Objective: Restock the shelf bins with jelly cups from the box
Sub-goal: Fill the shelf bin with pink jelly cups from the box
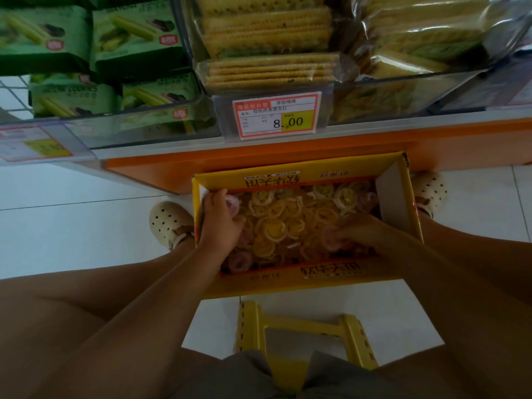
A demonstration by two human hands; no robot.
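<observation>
Jelly cups (pixel 288 223) fill the yellow box (pixel 302 174). Both arms reach down into it, the left hand (pixel 220 223) curled round a pink cup (pixel 232 203) and the right hand (pixel 365 230) pinching a second pink cup (pixel 331 238).

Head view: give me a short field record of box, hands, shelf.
box: open yellow cardboard box on white tiled floor
contents: loose yellow and pink jelly cups
left hand: inside box, grips pink jelly cup
right hand: inside box, blurred, seems to pinch another pink cup
shelf: clear plastic bins hold green cookie packs, crackers
</observation>
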